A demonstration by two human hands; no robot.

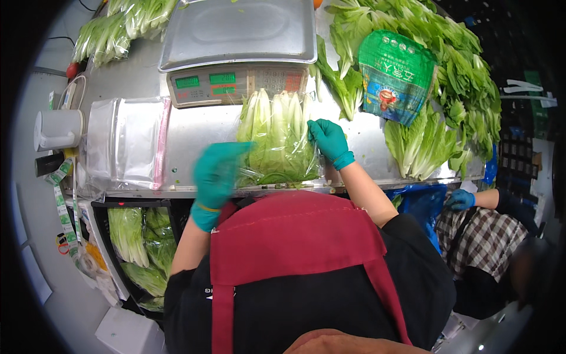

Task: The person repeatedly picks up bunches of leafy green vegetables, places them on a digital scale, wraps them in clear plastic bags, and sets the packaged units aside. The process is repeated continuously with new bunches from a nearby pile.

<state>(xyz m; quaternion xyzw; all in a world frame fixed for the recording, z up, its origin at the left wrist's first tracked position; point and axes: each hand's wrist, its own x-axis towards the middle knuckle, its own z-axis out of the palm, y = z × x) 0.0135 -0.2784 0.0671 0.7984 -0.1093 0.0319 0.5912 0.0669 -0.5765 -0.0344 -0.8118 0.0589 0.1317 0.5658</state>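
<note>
A clear plastic bag of leafy greens (281, 141) lies in front of me at the table's near edge, its pale stems pointing away from me. My right hand (328, 138), in a green glove, pinches the bag's right edge near the stems. On the other side, my left hand (217, 172) in a matching glove is blurred by motion. Its fingertips reach the bag's left edge, and whether they grip it cannot be made out. Just beyond the stems stands a digital scale (241, 33) with lit displays and a bare metal pan.
Flat clear bags (128, 141) are stacked at left. Bagged greens (106, 37) lie at the far left, more in a black crate (101, 230) below. Loose greens (464, 75) and a green printed sack (395, 75) cover the right. A co-worker's gloved hand (460, 200) is beside a blue bag (418, 210).
</note>
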